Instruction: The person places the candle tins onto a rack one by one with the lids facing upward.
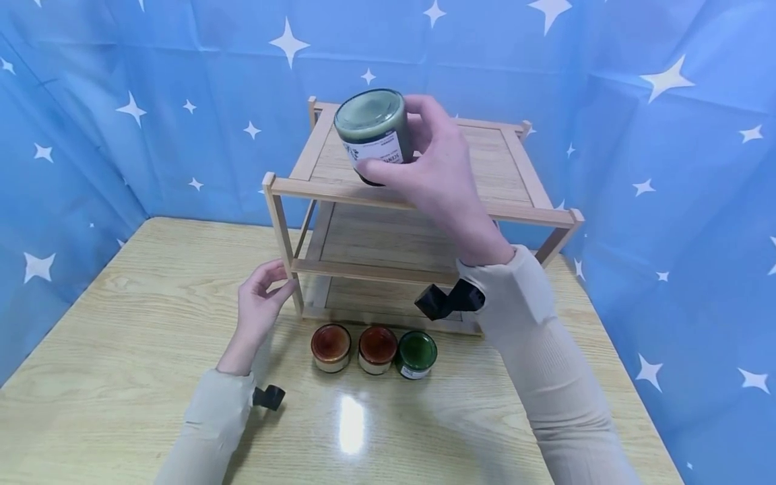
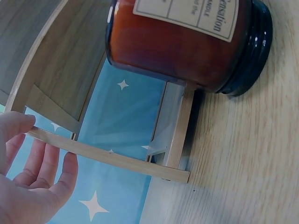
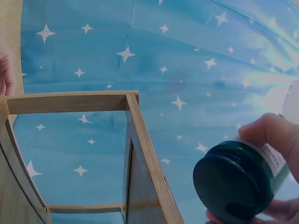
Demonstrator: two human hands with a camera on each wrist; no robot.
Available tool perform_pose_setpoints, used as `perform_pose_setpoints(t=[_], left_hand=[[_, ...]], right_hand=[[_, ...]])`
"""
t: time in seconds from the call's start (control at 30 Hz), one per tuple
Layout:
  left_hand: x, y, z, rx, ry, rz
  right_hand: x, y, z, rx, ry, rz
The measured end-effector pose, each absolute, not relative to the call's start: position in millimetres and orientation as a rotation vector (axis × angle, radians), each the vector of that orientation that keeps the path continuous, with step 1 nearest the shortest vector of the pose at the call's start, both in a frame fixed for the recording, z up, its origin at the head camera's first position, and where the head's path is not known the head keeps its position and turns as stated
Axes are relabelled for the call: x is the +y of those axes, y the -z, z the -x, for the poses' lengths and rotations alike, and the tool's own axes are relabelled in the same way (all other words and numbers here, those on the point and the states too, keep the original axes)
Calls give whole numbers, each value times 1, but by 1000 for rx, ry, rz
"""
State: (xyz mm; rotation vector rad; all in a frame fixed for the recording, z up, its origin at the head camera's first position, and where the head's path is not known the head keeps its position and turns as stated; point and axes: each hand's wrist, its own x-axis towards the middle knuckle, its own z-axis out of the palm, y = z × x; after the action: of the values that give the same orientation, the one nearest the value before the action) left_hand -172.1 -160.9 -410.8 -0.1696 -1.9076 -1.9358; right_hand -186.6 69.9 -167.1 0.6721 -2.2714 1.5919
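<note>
My right hand [image 1: 439,162] grips a green candle jar [image 1: 371,118] over the front of the top board of a wooden shelf rack [image 1: 503,168]. The jar is tilted and its white label is upside down; its dark lid [image 3: 229,186] faces the camera in the right wrist view. With thumb and fingers, my left hand [image 1: 257,300] holds the rack's left front leg [image 2: 98,151]. Two red-brown candle jars [image 1: 330,345] and another green candle jar [image 1: 417,351] stand in a row on the table before the rack.
Below the top board the rack has a middle board [image 1: 388,236] and a bottom board [image 1: 370,300]. A blue curtain with white stars [image 1: 212,87] hangs behind and at both sides of the wooden table [image 1: 121,350].
</note>
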Motion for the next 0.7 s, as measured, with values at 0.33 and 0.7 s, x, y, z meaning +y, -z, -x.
perform_pose_setpoints(t=[0.33, 0.7], left_hand=[[-161, 409, 173, -1915, 1934, 166], [-161, 409, 172, -1905, 1946, 165]], right_hand=[[60, 165, 194, -2267, -1612, -653], [54, 166, 202, -2268, -1633, -533]])
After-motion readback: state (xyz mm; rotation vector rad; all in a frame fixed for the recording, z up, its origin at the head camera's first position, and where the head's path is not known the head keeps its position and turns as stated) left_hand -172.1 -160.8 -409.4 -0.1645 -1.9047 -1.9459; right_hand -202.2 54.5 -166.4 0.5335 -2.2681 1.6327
